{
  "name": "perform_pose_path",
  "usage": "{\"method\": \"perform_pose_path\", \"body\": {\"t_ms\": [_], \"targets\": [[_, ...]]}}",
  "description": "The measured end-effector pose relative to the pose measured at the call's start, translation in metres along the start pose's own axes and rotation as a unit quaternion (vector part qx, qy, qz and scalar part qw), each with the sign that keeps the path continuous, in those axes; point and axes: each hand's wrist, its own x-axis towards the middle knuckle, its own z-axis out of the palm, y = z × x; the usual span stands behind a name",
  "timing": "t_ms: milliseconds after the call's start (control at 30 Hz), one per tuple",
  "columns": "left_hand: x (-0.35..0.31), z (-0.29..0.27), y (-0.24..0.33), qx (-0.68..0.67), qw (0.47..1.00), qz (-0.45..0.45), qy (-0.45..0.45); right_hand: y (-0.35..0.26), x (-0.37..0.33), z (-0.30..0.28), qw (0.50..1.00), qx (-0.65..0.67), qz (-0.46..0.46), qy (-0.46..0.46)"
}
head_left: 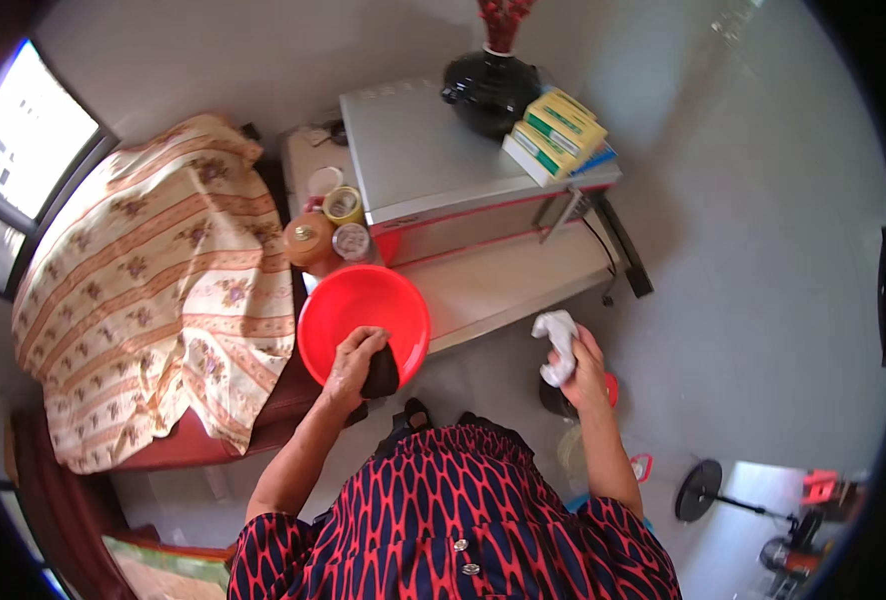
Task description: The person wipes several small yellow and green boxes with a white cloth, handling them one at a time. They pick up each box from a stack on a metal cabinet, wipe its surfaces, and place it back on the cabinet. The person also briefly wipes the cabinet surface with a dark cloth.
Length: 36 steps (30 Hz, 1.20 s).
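Observation:
My left hand (354, 364) is closed around a dark, flat object with rounded corners (384, 374), whose kind I cannot make out. Both appear over the red plastic basin (338, 305), which stands at the cabinet's front left. Nothing shows inside the part of the basin that I can see. Off to the right, my right hand (585, 372) grips a crumpled white cloth (557, 345) that sticks up past the fingers. Below that hand, a dark container (555, 398) and something red beside it are partly covered.
A grey metal cabinet (403, 150) bears a black vase (488, 92) with red stems and several yellow-green boxes (560, 130). Jars (343, 204) crowd its left side. A floral cloth (163, 290) drapes a red sofa at left. A round-based stand (700, 490) is at lower right.

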Motion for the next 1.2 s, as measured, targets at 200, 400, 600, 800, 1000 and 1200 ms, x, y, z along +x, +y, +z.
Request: {"method": "perform_pose_path", "body": {"t_ms": [200,400,600,800,1000,1200], "targets": [[0.031,0.025,-0.013,-0.043,0.998,-0.033,-0.032,-0.011,0.015,0.010,0.997,-0.023,-0.044,0.053],[0.056,0.059,-0.017,-0.040,0.994,-0.087,-0.053,-0.014,0.033,0.002,0.993,-0.076,-0.031,0.083],[0.133,0.115,-0.072,-0.154,0.968,-0.187,-0.060,-0.049,0.049,-0.030,0.886,-0.430,-0.089,0.150],[0.219,0.154,-0.136,-0.070,0.985,-0.145,0.054,-0.069,0.060,-0.112,0.901,-0.407,0.003,0.152],[0.264,0.183,-0.155,-0.029,0.969,-0.116,0.216,-0.126,0.075,-0.124,0.915,-0.390,0.062,0.084],[0.279,0.201,-0.141,-0.070,0.967,-0.116,0.217,-0.144,0.101,-0.127,0.946,-0.311,0.077,0.046]]}}
